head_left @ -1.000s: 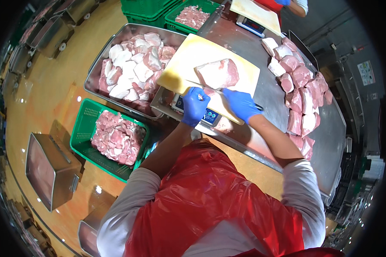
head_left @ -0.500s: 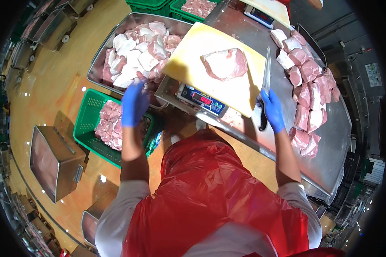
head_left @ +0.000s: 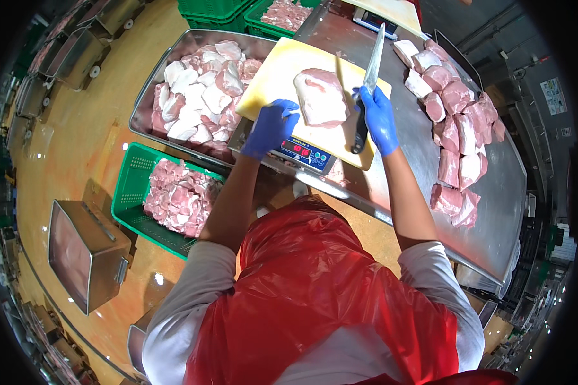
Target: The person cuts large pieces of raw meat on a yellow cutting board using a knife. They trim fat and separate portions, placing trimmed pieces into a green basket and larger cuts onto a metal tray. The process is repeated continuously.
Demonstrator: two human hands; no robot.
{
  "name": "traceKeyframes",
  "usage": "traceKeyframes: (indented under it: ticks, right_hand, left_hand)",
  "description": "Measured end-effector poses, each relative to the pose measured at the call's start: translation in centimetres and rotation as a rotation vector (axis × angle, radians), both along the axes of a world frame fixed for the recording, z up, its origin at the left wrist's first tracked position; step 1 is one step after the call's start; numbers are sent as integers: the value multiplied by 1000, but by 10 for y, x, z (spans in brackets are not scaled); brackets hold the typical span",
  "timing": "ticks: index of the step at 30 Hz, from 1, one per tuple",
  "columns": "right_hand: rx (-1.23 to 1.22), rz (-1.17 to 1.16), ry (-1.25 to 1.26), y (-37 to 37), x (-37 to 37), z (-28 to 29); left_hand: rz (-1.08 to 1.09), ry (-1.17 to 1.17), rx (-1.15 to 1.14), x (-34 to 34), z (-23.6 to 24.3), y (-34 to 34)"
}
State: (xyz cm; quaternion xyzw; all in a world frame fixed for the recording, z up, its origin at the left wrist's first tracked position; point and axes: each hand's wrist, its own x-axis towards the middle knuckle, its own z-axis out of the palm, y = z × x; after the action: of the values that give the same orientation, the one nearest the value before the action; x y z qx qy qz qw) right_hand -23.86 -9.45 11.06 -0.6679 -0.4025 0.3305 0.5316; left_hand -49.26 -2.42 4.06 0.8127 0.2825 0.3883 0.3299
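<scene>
A slab of pale raw meat (head_left: 322,102) lies lengthwise on the yellow cutting board (head_left: 282,64), which rests over a blue digital scale (head_left: 302,154). Beside the slab's left edge is my left hand (head_left: 268,131) in a blue glove, its fingers half curled and apart, with nothing visible in them. At the board's right edge, my gloved right hand (head_left: 380,120) grips a long knife (head_left: 374,61) by its black handle, the blade pointing away from me. Part of the handle shows below my fingers.
A metal tub (head_left: 144,109) heaped with meat pieces stands left of the board. Below it sits a green crate (head_left: 130,186) of smaller trimmings. Several larger cuts (head_left: 456,122) line the steel table (head_left: 411,173) on the right. A second scale (head_left: 374,22) stands at the far edge.
My left hand has moved right, from the tub to the slab. The slab has turned from crosswise to lengthwise. The knife has come left over the board's edge.
</scene>
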Motion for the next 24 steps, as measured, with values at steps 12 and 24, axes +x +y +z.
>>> traceKeyframes:
  ticks: [12,24]
  right_hand:
    - [-161,359,-1012,-46,-56,-7]
    - [-372,683,-1547,-114,82,35]
  left_hand:
    - [347,-134,119,48,-10,-64]
    - [399,-23,23,21,-21,-67]
